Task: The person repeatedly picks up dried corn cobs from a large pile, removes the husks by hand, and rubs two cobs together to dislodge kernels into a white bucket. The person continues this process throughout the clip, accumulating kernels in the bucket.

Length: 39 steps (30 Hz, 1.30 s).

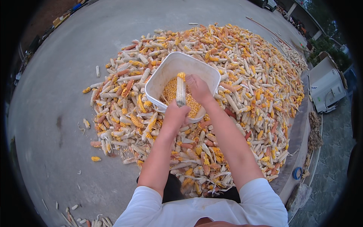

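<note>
A pale corn cob [181,89] with yellow kernels only at its far tip stands over a white plastic bucket [183,58]. My left hand [176,115] grips the cob's near end at the bucket's near rim. My right hand [198,88] is bent against the cob's upper right side, its thumb close to the tip; the fingers are partly hidden. Loose yellow corn kernels [170,89] lie in the bucket. The bucket rests on a large heap of corn cobs [244,65], some bare, others with patches of kernels.
Concrete ground [71,93] surrounds the heap, with stray cobs on it. At the right are a white appliance-like box [326,85], a blue roll [297,173] and a stone block [299,195]. A long wooden pole [263,27] lies behind the heap. More cobs [99,221] lie at the lower left.
</note>
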{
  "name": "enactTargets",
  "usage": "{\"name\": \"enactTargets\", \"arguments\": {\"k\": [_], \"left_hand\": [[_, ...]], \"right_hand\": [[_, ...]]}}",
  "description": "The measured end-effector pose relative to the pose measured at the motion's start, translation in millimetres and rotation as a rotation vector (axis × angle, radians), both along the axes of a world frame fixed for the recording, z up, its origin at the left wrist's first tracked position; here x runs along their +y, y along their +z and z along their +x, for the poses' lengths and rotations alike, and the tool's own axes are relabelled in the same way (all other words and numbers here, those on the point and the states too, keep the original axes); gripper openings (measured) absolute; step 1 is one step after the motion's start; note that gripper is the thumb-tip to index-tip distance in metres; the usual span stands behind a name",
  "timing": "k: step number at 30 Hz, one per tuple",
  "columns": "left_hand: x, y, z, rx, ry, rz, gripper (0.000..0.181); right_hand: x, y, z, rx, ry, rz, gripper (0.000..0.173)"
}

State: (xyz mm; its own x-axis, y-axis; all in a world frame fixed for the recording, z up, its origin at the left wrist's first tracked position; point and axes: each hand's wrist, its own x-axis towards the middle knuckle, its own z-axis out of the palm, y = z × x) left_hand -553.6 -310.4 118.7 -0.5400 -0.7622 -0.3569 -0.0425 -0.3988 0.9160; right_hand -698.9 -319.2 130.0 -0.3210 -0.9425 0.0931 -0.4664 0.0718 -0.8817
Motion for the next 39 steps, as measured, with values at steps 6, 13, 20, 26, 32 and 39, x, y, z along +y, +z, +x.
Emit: {"name": "enactTargets", "arguments": {"k": [6,13,20,26,32,39], "left_hand": [[9,15,-3,-0.586,-0.017,-0.558,0.031],[-1,-5,7,-0.146,-0.058,-0.085,0.022],[-15,-8,26,0.656,-0.169,0.749,0.020],[-5,-7,12,-0.033,-0.120,-0.016,0.023],[10,-7,1,-0.527,0.080,-0.724,0.030],[11,-19,14,-0.244,0.009,-0.424,0.029]], "right_hand": [[-14,15,1,0.420,-0.037,0.016,0.041],[-26,-11,-6,0.430,0.027,-0.108,0.034],[-28,-28,-10,-0.043,-0.096,-0.128,0.036],[-24,-12,-19,0.035,-0.035,-0.309,0.032],[-16,-2,-13,0.072,0.088,-0.085,0.030],[-14,1,-1,-0.309,0.062,-0.005,0.035]]}}
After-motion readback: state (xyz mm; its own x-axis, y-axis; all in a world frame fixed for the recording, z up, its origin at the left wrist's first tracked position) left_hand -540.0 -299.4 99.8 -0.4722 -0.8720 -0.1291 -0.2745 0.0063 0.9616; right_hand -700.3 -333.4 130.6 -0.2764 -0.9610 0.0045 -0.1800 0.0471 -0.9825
